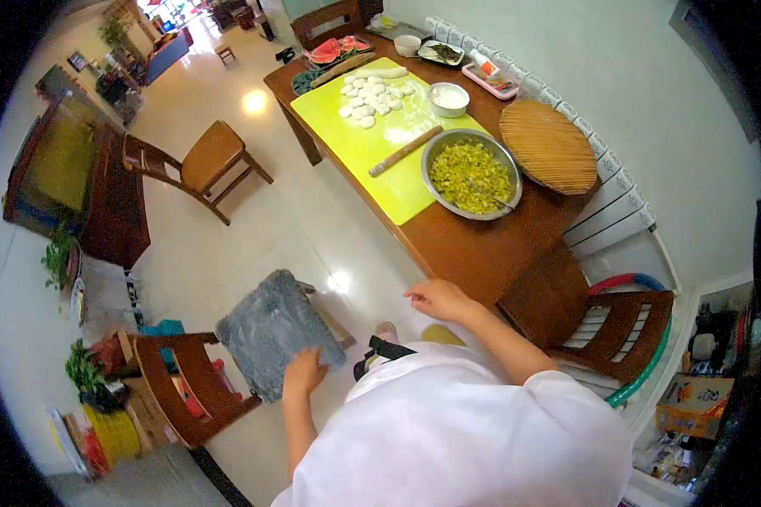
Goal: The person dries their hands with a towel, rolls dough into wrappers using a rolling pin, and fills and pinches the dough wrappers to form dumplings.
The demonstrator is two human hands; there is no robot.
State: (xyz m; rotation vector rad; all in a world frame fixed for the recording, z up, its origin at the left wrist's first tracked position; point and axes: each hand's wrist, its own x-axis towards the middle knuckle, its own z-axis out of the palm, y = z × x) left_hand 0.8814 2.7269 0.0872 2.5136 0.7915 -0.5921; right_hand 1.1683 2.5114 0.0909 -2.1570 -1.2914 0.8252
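Note:
My left hand (304, 372) is over the edge of the grey cushion (272, 325) on a chair, its fingers loosely apart; whether it touches the cushion is unclear. Near the table's front edge is my right hand (438, 300), loosely bent and holding nothing. On the wooden table (473, 262), a yellow-green mat (321, 110) bears flattened white dough pieces (372, 97), a dough roll (385, 73) and a rolling pin (406, 151). A metal bowl (472, 174) of chopped green-yellow filling, with a utensil in it, overlaps the mat's corner beside a bowl of white flour (448, 100).
A round slatted board (550, 145) lies by the radiator (613, 182). Watermelon pieces (334, 51), a dish (441, 53) and a pink tray (490, 82) stand at the far end. Wooden chairs (214, 156) are left, below left and at right (626, 334).

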